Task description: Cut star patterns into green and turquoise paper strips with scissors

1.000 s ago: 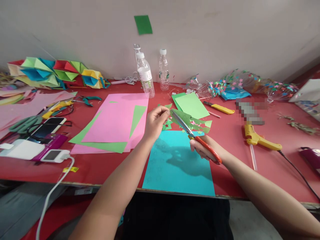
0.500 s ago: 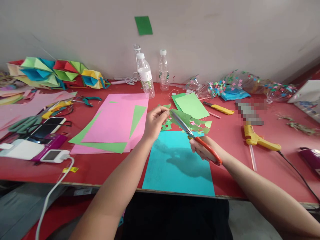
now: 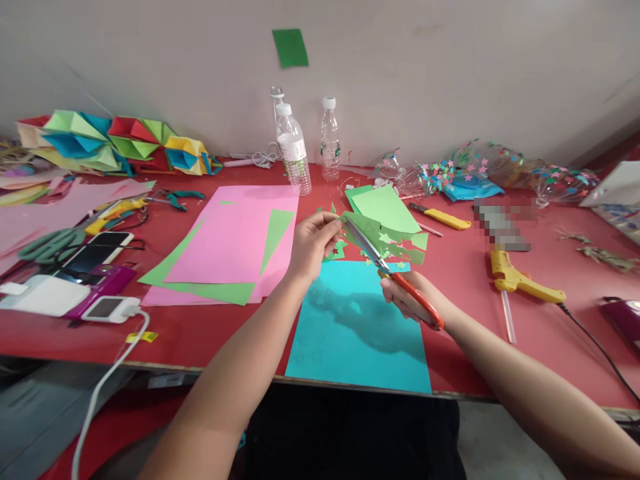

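Left fingers (image 3: 331,231) pinch green paper (image 3: 369,225); right fingers (image 3: 399,301) wrap red-handled scissors (image 3: 417,302), blades (image 3: 365,245) near left fingertips. Keep fingertips clear; turn paper, short snips.

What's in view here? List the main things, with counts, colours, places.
Scissors: one, red-handled, centre
Held paper: one, green, between hands
Small stars: several, mostly green, centre
Large sheet: one, turquoise, front centre
Pink sheets: at least two, pink, centre-left
Upright bottles: three, clear, by wall
Utility knife: one, yellow, centre-right
Glue gun: one, yellow, right
Paper ornaments: count unclear, multicoloured, back left
Wall square: one, green, wall
Table: one, red, beneath
Left hand: one, bare, at held paper
Right hand: one, bare, around scissors' handles
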The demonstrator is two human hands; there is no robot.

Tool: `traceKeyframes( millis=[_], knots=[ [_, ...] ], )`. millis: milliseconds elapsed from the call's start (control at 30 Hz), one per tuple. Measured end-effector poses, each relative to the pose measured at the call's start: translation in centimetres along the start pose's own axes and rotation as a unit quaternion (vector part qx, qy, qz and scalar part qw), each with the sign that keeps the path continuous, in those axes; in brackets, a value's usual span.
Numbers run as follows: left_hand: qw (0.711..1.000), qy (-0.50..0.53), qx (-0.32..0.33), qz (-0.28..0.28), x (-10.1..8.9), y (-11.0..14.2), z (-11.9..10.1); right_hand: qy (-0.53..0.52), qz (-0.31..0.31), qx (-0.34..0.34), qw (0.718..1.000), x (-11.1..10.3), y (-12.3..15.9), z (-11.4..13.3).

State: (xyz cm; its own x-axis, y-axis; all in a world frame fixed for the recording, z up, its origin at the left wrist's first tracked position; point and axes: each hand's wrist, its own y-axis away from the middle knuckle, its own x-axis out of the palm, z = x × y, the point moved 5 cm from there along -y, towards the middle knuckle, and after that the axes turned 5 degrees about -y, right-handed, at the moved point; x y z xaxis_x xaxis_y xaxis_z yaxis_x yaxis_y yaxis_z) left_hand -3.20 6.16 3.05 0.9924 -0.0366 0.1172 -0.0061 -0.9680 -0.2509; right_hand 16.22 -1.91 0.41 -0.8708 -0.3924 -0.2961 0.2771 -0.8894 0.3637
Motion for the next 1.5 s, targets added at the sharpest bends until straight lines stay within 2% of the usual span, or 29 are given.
traceKeyframes(
  millis=[500, 733, 1033, 1500],
  knots=[
    [0.998, -0.037, 0.000, 0.043, -0.37, -0.32, -0.35, 0.020, 0.010, 0.000, 1.000, -0.66, -0.07, -0.18],
    [0.999, -0.009, -0.032, 0.003, -0.43, -0.46, 0.12, 0.013, 0.001, 0.003, 1.000, -0.51, 0.11, 0.50],
    [0.996, -0.078, 0.048, 0.002, -0.45, -0.07, -0.26, 0.029, -0.010, 0.005, 1.000, -0.40, -0.26, 0.11],
    [0.996, -0.084, 0.022, 0.003, -0.57, -0.22, -0.15, 0.042, -0.008, 0.010, 0.999, -0.48, -0.33, -0.01]
  ],
)
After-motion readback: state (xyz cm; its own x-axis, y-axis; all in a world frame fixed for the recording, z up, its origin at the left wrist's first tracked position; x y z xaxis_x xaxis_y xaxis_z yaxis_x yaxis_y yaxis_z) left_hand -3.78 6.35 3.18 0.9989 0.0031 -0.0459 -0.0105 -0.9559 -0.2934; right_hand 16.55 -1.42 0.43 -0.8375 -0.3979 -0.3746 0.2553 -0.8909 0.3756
